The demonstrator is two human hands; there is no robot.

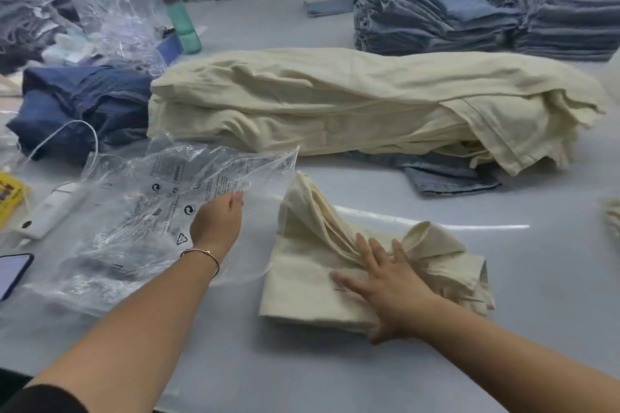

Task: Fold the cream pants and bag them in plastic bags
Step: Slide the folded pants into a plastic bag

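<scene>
The left hand (218,216) pinches the open edge of a clear bag (141,211) — the folded pants (302,278) have their left end inside its mouth. The right hand (389,282) presses flat on them, fingers straight. At 12 o'clock lies a cream pile (335,100); bare table (503,278) at 3 o'clock.

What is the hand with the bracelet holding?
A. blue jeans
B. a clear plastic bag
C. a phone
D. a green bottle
B: the left hand pinches the edge of the clear plastic bag, lifting it open beside the folded cream pants.
</scene>
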